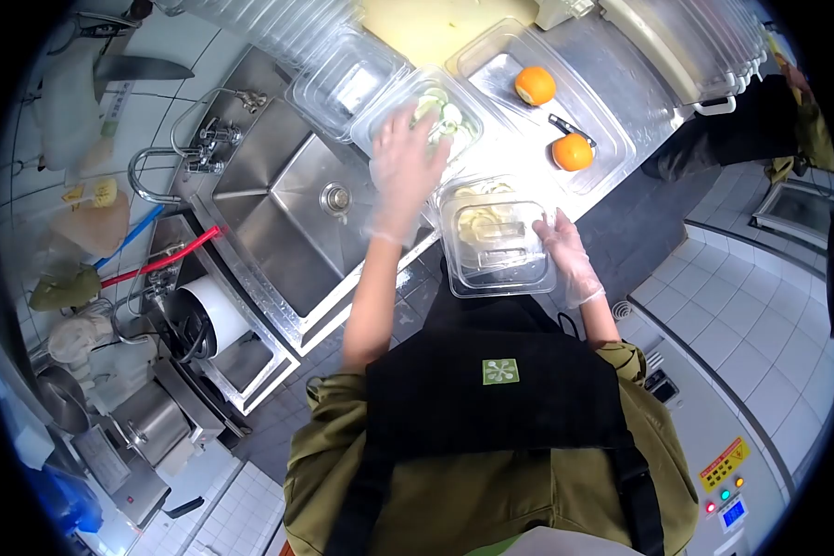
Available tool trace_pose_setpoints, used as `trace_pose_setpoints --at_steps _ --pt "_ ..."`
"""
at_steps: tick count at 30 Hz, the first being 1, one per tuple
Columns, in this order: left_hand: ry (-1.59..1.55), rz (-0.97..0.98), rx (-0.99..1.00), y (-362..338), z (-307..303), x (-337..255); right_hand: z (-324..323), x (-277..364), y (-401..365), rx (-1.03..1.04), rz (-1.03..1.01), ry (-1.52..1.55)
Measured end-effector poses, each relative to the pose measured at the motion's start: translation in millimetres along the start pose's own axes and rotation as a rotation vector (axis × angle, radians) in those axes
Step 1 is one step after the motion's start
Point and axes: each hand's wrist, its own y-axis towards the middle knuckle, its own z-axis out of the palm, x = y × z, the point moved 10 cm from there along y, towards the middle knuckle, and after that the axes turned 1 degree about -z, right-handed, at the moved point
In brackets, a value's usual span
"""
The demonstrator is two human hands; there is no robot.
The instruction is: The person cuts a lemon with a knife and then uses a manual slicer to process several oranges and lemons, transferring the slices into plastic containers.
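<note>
Head view, and the action is down at the near corner of the desk [641, 82]! The right hand [568, 252], in a see-through glove, has the clear lid [505, 275] gripped by its right side, and that lid sits skewed over the tub of pale slices [480, 211], jutting past the desk's near edge. Over to the left hand [408, 169]: fingers spread above the tub of green-rimmed slices [454, 130], blurred, so whether it pinches a slice, I can't tell.

Where's the danger? That overhang, I'd say: one nudge from the apron [491, 398], or a slackening right hand, could tip lid or tub towards the floor. The lid, skewed like that, might drag the tub along if pulled. And a quick left hand could flick slices out, or catch a rim and shove one tub into the other.

Now the looks! Pale, thin, roundish slices in a see-through square tub; its neighbour, just beyond, shows whitish rounds with green rims. Along the desk's right edge, a clear tray [607, 165] carries a partly peeled orange [535, 85], a second orange [573, 152] and a dark-handled tool [573, 130] between them.
</note>
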Motion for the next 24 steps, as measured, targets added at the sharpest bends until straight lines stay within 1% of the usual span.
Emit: trace_pose_setpoints --at_steps 1,2,4,6,7,9,10,13,15,19,21,24 --pt "0.047 0.053 -0.016 7.3 2.9 -3.0 -1.6 -1.1 -5.2 0.049 0.009 -0.002" --pt "0.086 0.027 0.057 10.5 14.2 -1.6 -3.9 -1.6 -8.8 0.096 0.014 -0.005" --pt "0.163 -0.023 0.208 10.1 37.4 1.9 -13.7 -7.0 -16.9 0.082 0.046 0.066" --pt "0.149 -0.049 0.220 3.3 44.6 2.0 -17.5 -6.4 -25.9 0.083 0.059 0.146" --pt "0.143 -0.060 0.225 1.1 48.8 2.7 -21.9 -14.7 -23.2 0.057 0.058 0.136" --pt "0.184 0.001 0.186 -2.5 52.9 -1.4 -28.4 -33.4 -18.4 0.008 0.063 0.115" --pt "0.205 0.028 0.166 -3.7 53.2 -2.0 -27.6 -35.4 -18.1 0.027 0.065 0.123" --pt "0.160 0.060 0.262 -1.4 60.6 4.9 -19.7 -26.5 -18.8 0.095 0.068 0.160" --pt "0.190 0.077 0.279 1.2 63.1 7.9 -15.7 -19.4 -23.5 0.147 0.079 0.199" --pt "0.248 0.137 0.261 4.6 66.1 7.9 -24.2 -38.3 -19.3 0.063 0.069 0.140" --pt "0.283 0.136 0.315 4.4 72.6 10.3 -25.0 -43.7 -16.0 0.068 0.079 0.128" --pt "0.346 0.140 0.374 4.7 79.5 12.4 -29.6 -41.9 -14.2 -0.033 0.037 0.004"
